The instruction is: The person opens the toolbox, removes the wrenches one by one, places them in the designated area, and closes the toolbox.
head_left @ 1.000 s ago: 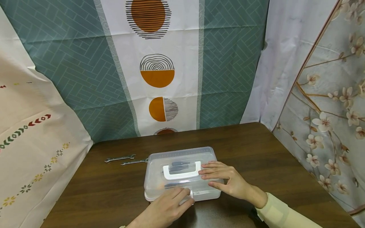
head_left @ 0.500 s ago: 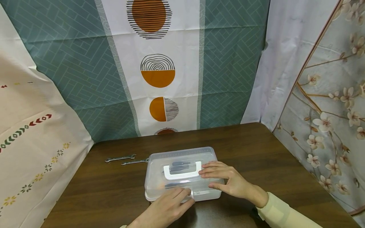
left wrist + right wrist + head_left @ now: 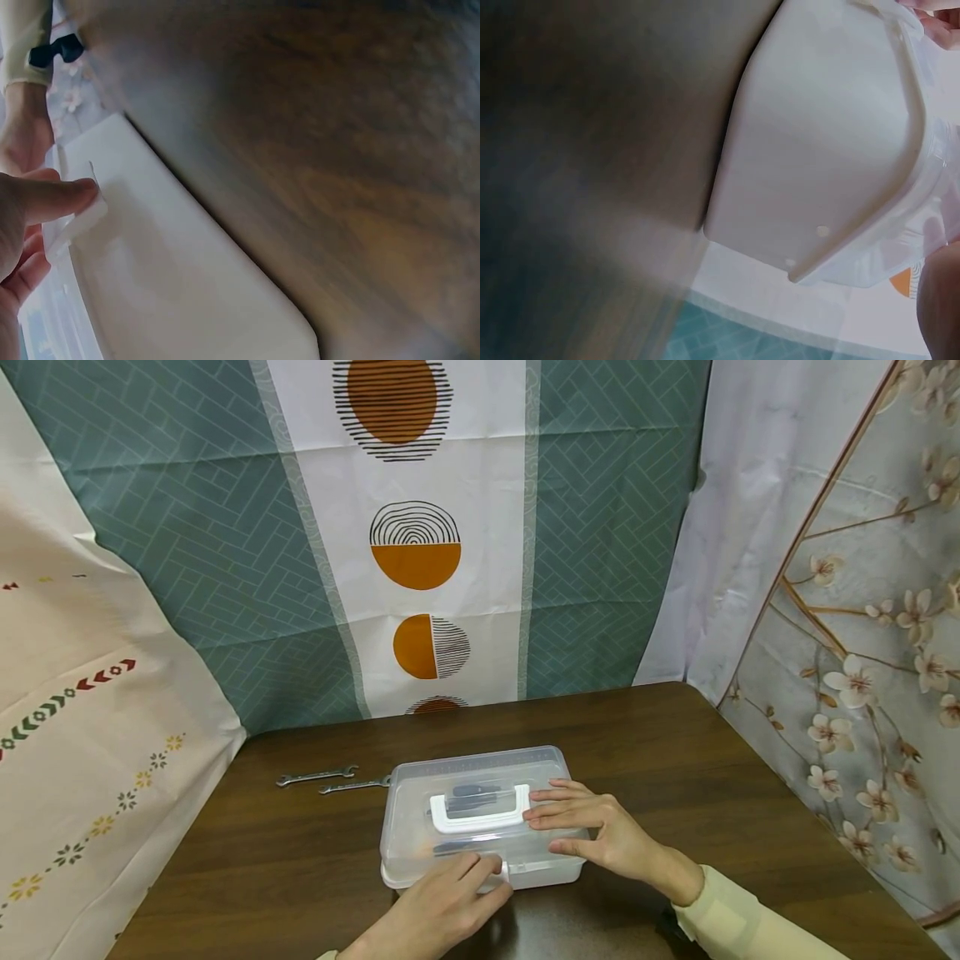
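A clear-lidded plastic toolbox (image 3: 480,760) with a white handle (image 3: 480,822) stands in front of me, its lid down. Dark-handled tools show dimly through the lid. My left hand (image 3: 442,902) is at the front middle of the box, thumb and fingers pinching the white latch (image 3: 88,217). In the left wrist view the thumb presses the latch's edge while the other fingers lie over the lid. My right hand (image 3: 600,831) rests on the lid's right side, fingers extended, tips beside the handle. The right wrist view shows the box's white side wall (image 3: 817,135).
Two open-ended wrenches lie left of the box on the brown wooden table (image 3: 270,860): one wrench (image 3: 317,777) farther back, the other wrench (image 3: 352,787) reaching the box's edge. Patterned cloths (image 3: 600,527) hang behind the table and along both sides.
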`<state>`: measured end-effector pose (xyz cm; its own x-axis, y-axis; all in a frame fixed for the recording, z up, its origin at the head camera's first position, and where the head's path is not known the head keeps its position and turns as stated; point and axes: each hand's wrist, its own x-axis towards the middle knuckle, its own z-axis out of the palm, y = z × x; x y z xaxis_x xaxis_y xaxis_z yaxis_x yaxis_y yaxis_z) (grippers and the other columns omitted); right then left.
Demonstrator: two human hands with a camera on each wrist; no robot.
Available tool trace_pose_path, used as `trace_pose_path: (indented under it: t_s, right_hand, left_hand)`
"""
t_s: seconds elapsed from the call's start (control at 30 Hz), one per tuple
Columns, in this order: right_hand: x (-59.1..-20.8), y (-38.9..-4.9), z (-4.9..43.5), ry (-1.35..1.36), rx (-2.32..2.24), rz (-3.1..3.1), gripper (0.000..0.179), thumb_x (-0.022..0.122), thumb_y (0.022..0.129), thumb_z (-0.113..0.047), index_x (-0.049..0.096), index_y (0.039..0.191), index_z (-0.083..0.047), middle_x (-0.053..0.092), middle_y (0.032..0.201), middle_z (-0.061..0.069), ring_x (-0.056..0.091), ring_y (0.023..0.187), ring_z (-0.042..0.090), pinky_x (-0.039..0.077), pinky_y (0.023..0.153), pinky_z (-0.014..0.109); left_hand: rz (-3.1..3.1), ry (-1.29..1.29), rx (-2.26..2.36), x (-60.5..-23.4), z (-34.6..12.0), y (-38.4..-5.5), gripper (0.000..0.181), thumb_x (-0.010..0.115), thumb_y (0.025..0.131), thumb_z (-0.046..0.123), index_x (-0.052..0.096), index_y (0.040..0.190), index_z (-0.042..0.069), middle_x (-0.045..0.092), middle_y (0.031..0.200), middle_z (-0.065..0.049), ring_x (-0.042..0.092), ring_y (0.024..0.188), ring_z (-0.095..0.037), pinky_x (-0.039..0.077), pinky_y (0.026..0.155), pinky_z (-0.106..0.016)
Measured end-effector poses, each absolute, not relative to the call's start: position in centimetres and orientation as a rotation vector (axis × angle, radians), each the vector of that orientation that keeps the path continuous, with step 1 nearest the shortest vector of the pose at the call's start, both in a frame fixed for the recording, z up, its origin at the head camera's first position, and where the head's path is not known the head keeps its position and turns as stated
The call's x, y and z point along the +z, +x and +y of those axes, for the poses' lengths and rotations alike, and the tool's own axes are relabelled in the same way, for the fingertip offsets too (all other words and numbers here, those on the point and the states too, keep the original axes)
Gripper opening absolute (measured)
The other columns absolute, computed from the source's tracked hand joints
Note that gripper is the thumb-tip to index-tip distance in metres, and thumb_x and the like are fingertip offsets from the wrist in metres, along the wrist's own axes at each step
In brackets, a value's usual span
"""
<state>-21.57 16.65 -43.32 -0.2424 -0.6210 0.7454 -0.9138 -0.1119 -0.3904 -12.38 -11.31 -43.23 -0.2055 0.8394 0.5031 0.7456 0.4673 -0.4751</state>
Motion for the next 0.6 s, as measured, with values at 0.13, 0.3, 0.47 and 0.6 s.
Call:
trace_pose_path:
  t_s: [0.13,0.3,0.47,0.6]
  right_hand:
    - [-43.35,-21.63,16.71,1.702,1.324,-1.843,0.049,0.082,0.079,0.009,0.073,0.126,0.0,0.073,0.125,0.015,0.061,0.131,0.031,0.028,0.123,0.034]
    - [-43.28,-21.6,16.75,1.713,1.345,-1.853,0.049,0.081,0.08,0.009,0.073,0.127,0.0,0.073,0.125,0.014,0.061,0.13,0.03,0.028,0.123,0.033]
    - [-43.31,-21.69,16.77,1.727,1.353,-1.85,0.049,0.08,0.08,0.01,0.073,0.127,0.0,0.073,0.126,0.015,0.061,0.131,0.03,0.027,0.124,0.033]
    - [-43.29,-21.77,16.82,1.733,1.35,-1.85,0.048,0.08,0.08,0.01,0.073,0.127,0.0,0.073,0.126,0.014,0.061,0.131,0.03,0.027,0.124,0.033]
  left_hand:
    - [-1.979,-1.303,0.174,-43.35,-11.14,-12.54,0.037,0.035,0.107,0.007,0.069,0.098,0.017,0.06,0.102,-0.001,0.048,0.079,-0.014,0.043,0.065,-0.022]
    - [-1.981,-1.308,0.186,-43.6,-11.17,-12.63,0.042,0.032,0.11,0.008,0.071,0.099,0.017,0.06,0.103,-0.002,0.047,0.078,-0.014,0.042,0.064,-0.021]
    - [-1.99,-1.305,0.199,-43.67,-11.22,-12.61,0.046,0.028,0.111,0.006,0.072,0.1,0.016,0.06,0.102,-0.003,0.047,0.078,-0.014,0.042,0.065,-0.021]
    - [-2.002,-1.296,0.202,-43.75,-11.16,-12.6,0.044,0.031,0.11,0.006,0.072,0.101,0.016,0.06,0.103,-0.003,0.048,0.079,-0.014,0.042,0.066,-0.022]
